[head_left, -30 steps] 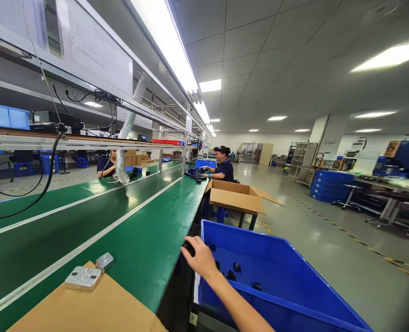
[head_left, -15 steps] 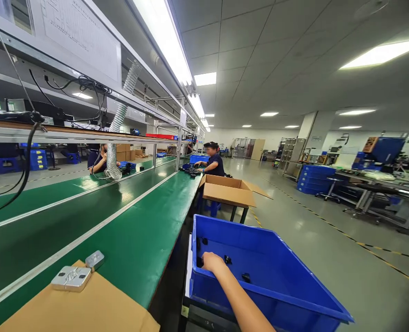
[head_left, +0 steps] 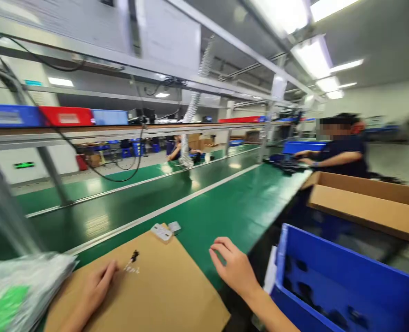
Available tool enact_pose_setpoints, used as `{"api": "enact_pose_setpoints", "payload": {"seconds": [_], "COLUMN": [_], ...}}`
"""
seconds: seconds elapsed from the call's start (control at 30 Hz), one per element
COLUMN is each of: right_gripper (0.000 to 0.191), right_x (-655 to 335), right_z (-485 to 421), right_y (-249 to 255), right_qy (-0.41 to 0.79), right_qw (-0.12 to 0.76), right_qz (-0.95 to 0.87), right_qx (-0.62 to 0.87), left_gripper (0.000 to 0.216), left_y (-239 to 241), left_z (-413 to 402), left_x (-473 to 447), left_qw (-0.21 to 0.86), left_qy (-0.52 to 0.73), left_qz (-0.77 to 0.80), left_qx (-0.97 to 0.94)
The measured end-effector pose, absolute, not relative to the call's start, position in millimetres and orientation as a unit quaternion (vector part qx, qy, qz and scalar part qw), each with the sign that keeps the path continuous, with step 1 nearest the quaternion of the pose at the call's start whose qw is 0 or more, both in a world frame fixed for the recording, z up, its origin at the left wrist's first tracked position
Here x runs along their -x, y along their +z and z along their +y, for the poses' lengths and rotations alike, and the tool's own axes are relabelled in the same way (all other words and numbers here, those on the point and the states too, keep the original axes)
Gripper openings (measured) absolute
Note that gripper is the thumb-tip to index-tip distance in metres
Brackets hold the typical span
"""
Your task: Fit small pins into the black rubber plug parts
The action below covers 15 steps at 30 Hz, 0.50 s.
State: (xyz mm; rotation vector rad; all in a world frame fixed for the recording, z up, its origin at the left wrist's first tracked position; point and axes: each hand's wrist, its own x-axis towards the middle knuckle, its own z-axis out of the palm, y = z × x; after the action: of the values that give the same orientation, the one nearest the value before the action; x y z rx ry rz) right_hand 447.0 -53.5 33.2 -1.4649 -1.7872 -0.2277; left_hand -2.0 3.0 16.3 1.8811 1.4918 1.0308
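Hands (head_left: pixel 235 269): right lifted from blue bin (head_left: pixel 349 265) | red tray (head_left: pixel 85 115) label (head_left: pixel 68 118): unreadable

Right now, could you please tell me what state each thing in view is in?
Brown sheet, lying flat
Left hand, at the sheet, grip unclear
Right hand, fingers curled, apparently empty
Small black part, lying on the sheet
Larger metal block, lying flat
Blue bin, open-topped, black parts inside
Cardboard box, open
Plastic bag, crumpled
Overhead lights, lit

Red bin (head_left: pixel 66 116) between two blue bins (head_left: pixel 11 115) on shelf (head_left: pixel 104 133). Ribbed hose (head_left: pixel 191 108) hangs beyond. Cable (head_left: pixel 116 180) droops below shelf. Open carton (head_left: pixel 370 207) near co-worker (head_left: pixel 344 154).
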Motion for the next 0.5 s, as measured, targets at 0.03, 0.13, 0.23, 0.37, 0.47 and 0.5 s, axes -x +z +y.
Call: {"api": "enact_pose_setpoints", "payload": {"seconds": [0.03,0.13,0.23,0.37,0.47,0.5], "right_gripper": [0.024,0.019,0.018,0.031,0.038,0.04], "right_x": [-418.0,-333.9,-269.4,-223.6,-219.6,-221.9], "right_z": [-40.3,2.6,46.2,82.1,90.9,92.4], "right_y": [35.7,45.6,50.4,37.4,18.5,11.8], "right_qy": [-0.059,0.01,0.073,0.143,0.19,0.206], "right_qw": [0.408,0.386,0.367,0.378,0.375,0.379], "right_qz": [-0.748,-0.836,-0.864,-0.864,-0.865,-0.858], "right_qx": [0.519,0.39,0.337,0.3,0.272,0.28], "left_gripper": [0.063,0.06,0.054,0.038,0.026,0.027], "left_y": [14.2,14.0,20.9,34.9,44.4,48.3], "left_z": [3.7,4.4,-13.0,-73.2,-150.7,-183.9], "left_x": [3.1,-2.0,-9.4,13.6,78.3,106.6], "left_qw": [0.251,0.17,0.123,0.111,0.063,0.023], "left_qy": [0.387,0.378,0.352,0.291,0.258,0.268], "left_qz": [0.548,0.543,0.559,0.57,0.628,0.68], "left_qx": [-0.698,-0.73,-0.741,-0.76,-0.731,-0.682]}}
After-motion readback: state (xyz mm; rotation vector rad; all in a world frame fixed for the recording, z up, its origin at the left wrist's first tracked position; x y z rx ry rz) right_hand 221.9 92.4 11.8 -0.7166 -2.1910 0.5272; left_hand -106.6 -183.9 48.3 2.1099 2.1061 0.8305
